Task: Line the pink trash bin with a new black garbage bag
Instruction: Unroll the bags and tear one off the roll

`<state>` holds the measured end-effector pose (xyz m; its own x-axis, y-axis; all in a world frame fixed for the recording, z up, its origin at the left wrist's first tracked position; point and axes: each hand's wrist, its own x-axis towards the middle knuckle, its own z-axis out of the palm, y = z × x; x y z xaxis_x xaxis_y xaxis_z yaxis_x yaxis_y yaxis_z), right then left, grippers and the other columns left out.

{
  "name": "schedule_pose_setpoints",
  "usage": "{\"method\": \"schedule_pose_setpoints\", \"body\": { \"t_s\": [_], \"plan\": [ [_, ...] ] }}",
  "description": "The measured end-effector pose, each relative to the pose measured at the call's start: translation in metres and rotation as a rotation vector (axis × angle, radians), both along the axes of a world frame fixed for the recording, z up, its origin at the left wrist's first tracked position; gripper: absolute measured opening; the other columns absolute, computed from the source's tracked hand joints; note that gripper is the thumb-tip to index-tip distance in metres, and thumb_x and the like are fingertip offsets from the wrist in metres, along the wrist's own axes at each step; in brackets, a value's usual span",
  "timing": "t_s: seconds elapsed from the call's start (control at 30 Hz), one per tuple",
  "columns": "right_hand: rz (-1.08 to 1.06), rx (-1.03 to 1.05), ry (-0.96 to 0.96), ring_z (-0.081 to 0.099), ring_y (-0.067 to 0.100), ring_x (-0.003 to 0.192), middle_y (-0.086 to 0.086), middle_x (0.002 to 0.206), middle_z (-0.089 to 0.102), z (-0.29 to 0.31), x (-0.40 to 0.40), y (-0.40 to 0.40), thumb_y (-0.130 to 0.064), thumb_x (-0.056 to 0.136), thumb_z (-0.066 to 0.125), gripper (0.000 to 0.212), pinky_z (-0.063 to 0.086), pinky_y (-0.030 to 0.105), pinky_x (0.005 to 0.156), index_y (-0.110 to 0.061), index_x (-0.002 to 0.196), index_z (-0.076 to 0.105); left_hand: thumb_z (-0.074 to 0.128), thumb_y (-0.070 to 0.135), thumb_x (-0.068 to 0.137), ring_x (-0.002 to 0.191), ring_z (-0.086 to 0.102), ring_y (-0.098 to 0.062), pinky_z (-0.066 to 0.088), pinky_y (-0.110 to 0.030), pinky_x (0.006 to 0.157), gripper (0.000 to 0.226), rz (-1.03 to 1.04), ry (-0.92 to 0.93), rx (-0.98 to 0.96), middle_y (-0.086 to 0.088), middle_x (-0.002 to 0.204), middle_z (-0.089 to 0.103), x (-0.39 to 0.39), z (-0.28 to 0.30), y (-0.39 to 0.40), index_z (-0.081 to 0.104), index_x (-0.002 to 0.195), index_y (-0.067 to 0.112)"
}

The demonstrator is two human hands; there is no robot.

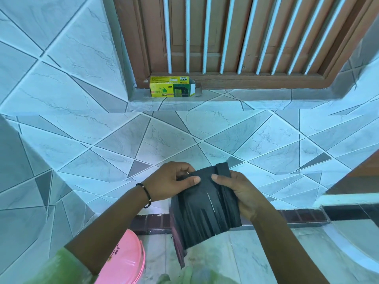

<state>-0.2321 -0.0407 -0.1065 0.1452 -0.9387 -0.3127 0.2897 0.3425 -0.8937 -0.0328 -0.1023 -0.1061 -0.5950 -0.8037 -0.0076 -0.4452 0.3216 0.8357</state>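
- Our left hand [168, 181] pinches the top edge of the black garbage bag [205, 210], thumb flat on its front face and fingers curled behind; this grip closes firmly on the plastic.
- Our right hand [240, 193] holds the bag's other side, thumb pressed on the front near a folded strip that stands up at the top, fingers wrapped behind and mostly hidden.
- The bag is matt black, thin and still pleated into long narrow folds that fan out toward its lower edge; a faint dotted line of perforations runs down its middle. It hangs in the air between both hands, in front of the tiled wall [184, 136].
- A black beaded bracelet [146, 194] circles our left wrist; a green sleeve [61, 269] covers the forearm lower down.
- The pink trash bin [125, 261] sits below the left forearm, at the bottom edge; only a smooth, glossy, rounded part shows, the rest cut off.
- The wall carries glossy marbled tiles in angular grey and white shapes.
- On the ledge above lies a yellow and green carton [171, 87], one end flap open; its small print is unreadable.
- Behind it stands a brown wooden window frame [246, 80] with white bars.
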Motion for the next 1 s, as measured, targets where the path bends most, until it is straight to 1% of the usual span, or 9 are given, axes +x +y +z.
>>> {"method": "schedule_pose_setpoints", "body": {
  "t_s": [0.1, 0.17, 0.23, 0.33, 0.4, 0.53, 0.7, 0.87, 1.0],
  "plan": [
    [0.011, -0.041, 0.065, 0.065, 0.029, 0.081, 0.019, 0.089, 0.068, 0.002, 0.010, -0.002, -0.021, 0.075, 0.073, 0.033, 0.054, 0.034, 0.077, 0.004, 0.096, 0.068, 0.052, 0.047, 0.081, 0.060, 0.051, -0.013, 0.041, -0.029, 0.061, 0.034, -0.019, 0.009, -0.013, -0.012, 0.066, 0.063, -0.013, -0.006, 0.004, 0.062, 0.078, 0.015],
    [-0.036, -0.055, 0.146, 0.064, 0.027, 0.077, 0.016, 0.082, 0.067, 0.003, 0.016, -0.003, -0.025, 0.071, 0.076, 0.025, 0.053, 0.037, 0.078, -0.004, 0.082, 0.069, 0.051, 0.041, 0.084, 0.055, 0.041, -0.013, 0.033, -0.026, 0.056, 0.034, -0.014, 0.022, -0.022, -0.006, 0.058, 0.050, -0.019, -0.006, 0.007, 0.060, 0.073, 0.010],
    [-0.122, -0.065, 0.213, 0.061, 0.025, 0.071, 0.015, 0.073, 0.062, 0.003, 0.018, -0.005, -0.024, 0.073, 0.077, 0.022, 0.052, 0.037, 0.071, -0.006, 0.073, 0.064, 0.051, 0.037, 0.089, 0.052, 0.036, -0.011, 0.028, -0.021, 0.050, 0.037, -0.016, 0.026, -0.021, -0.003, 0.057, 0.046, -0.021, -0.007, 0.009, 0.059, 0.071, 0.006],
    [-0.209, -0.093, 0.218, 0.060, 0.023, 0.063, 0.011, 0.065, 0.060, 0.005, 0.018, -0.006, -0.019, 0.077, 0.074, 0.020, 0.053, 0.031, 0.061, -0.004, 0.074, 0.063, 0.052, 0.034, 0.091, 0.056, 0.043, -0.011, 0.032, -0.020, 0.051, 0.030, -0.022, 0.087, 0.069, -0.002, 0.060, 0.053, -0.020, -0.008, 0.013, 0.063, 0.071, 0.014],
    [-0.210, -0.114, 0.226, 0.061, 0.023, 0.063, 0.010, 0.066, 0.063, 0.008, 0.017, -0.005, -0.019, 0.079, 0.073, 0.018, 0.054, 0.031, 0.061, -0.003, 0.075, 0.065, 0.051, 0.032, 0.092, 0.053, 0.042, -0.005, 0.031, -0.015, 0.052, 0.029, -0.017, 0.134, 0.095, 0.011, 0.055, 0.050, -0.020, -0.007, 0.016, 0.059, 0.066, 0.021],
    [-0.293, -0.159, 0.322, 0.060, 0.024, 0.063, 0.015, 0.069, 0.062, 0.007, 0.018, -0.006, -0.017, 0.079, 0.072, 0.019, 0.052, 0.036, 0.065, 0.000, 0.074, 0.064, 0.044, 0.039, 0.088, 0.052, 0.034, -0.005, 0.026, -0.019, 0.052, 0.041, 0.040, 0.069, -0.064, 0.007, 0.055, 0.038, -0.025, -0.009, 0.015, 0.048, 0.062, 0.008],
    [-0.454, -0.195, 0.483, 0.059, 0.023, 0.060, 0.009, 0.062, 0.063, 0.004, 0.020, -0.012, -0.015, 0.077, 0.072, 0.017, 0.051, 0.037, 0.065, -0.007, 0.065, 0.063, 0.043, 0.039, 0.086, 0.060, 0.048, -0.013, 0.032, -0.018, 0.055, 0.040, 0.163, 0.020, -0.282, -0.011, 0.063, 0.058, -0.030, -0.011, 0.018, 0.058, 0.070, 0.005],
    [-0.521, -0.164, 0.468, 0.061, 0.024, 0.060, 0.006, 0.058, 0.063, 0.003, 0.024, -0.015, -0.013, 0.076, 0.073, 0.018, 0.052, 0.038, 0.065, -0.011, 0.060, 0.063, 0.049, 0.033, 0.089, 0.060, 0.052, -0.010, 0.034, -0.013, 0.056, 0.029, 0.232, 0.038, -0.285, 0.005, 0.061, 0.059, -0.034, -0.015, 0.019, 0.061, 0.069, 0.016],
    [-0.547, -0.183, 0.516, 0.061, 0.025, 0.061, 0.009, 0.061, 0.065, 0.004, 0.025, -0.018, -0.015, 0.076, 0.073, 0.019, 0.051, 0.037, 0.065, -0.012, 0.059, 0.064, 0.053, 0.025, 0.091, 0.060, 0.054, -0.009, 0.033, -0.011, 0.056, 0.027, 0.299, 0.048, -0.328, -0.001, 0.062, 0.062, -0.037, -0.016, 0.020, 0.061, 0.067, 0.017]
  ]
}}
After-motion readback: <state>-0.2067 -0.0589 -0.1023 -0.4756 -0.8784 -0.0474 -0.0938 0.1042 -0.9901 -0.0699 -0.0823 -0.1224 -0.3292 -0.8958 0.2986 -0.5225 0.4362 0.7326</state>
